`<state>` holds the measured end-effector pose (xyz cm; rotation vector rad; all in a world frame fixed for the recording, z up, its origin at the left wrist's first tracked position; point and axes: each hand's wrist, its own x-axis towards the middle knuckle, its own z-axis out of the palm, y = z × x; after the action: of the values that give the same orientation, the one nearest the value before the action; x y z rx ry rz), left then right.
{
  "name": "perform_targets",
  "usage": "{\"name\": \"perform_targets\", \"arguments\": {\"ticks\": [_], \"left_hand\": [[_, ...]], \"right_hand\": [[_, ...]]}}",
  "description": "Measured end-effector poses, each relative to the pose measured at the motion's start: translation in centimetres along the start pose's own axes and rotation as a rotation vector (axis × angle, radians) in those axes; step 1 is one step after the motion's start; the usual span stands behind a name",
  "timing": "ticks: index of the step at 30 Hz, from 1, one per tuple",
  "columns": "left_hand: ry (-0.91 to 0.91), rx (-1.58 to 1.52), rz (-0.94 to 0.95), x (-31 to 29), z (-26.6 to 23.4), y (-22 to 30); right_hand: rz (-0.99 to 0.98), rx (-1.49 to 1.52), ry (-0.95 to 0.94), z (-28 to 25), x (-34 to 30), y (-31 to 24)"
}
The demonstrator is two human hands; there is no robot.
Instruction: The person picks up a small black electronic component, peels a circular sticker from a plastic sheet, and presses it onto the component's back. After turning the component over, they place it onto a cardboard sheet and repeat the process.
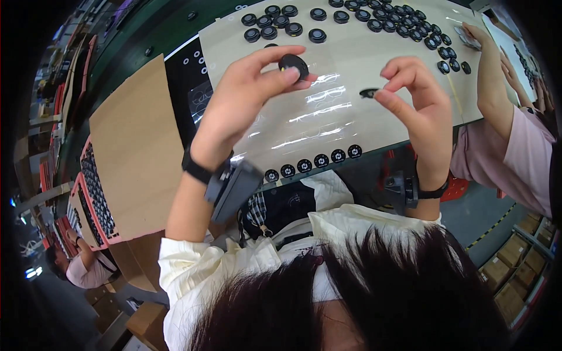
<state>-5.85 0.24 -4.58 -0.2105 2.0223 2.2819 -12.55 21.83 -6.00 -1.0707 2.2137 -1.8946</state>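
Above the beige work mat [357, 126], my left hand [243, 88] holds a round black puck-shaped part [294, 65] between thumb and fingers, tilted on edge. To its right my right hand [421, 102] has its fingers curled, with a small thin black disc [368, 93] at the thumb tip. How the fingers grip that disc is partly unclear. Along the mat's near edge lies a row of black discs with white markings [321, 160]. Many round black parts with grey centres [281, 21] sit at the far side of the mat.
Clear glossy plastic sheeting [325, 99] lies under my hands. Left of the mat stands a brown cardboard sheet [132, 152], beside pink-edged trays of dark parts [96, 187]. At the right, a co-worker's hand [477, 38] reaches over the table; another person [88, 263] is far left.
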Motion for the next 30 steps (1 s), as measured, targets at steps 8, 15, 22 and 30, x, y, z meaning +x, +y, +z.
{"name": "perform_targets", "arguments": {"ticks": [8,15,22,30], "left_hand": [[0.176,-0.104,0.215,-6.4,2.3,1.9],[0.424,0.369,0.689,-7.5,2.8,1.1],[0.421,-0.03,0.466,-7.8,3.5,2.2],[0.405,-0.033,0.457,-8.1,2.3,0.8]], "right_hand": [[0.182,0.645,-0.253,4.5,2.5,-4.6],[0.338,0.712,-0.363,6.5,3.2,-6.8],[0.345,0.619,-0.293,7.5,2.8,-6.5],[0.438,0.731,-0.426,7.2,3.2,-5.5]]}}
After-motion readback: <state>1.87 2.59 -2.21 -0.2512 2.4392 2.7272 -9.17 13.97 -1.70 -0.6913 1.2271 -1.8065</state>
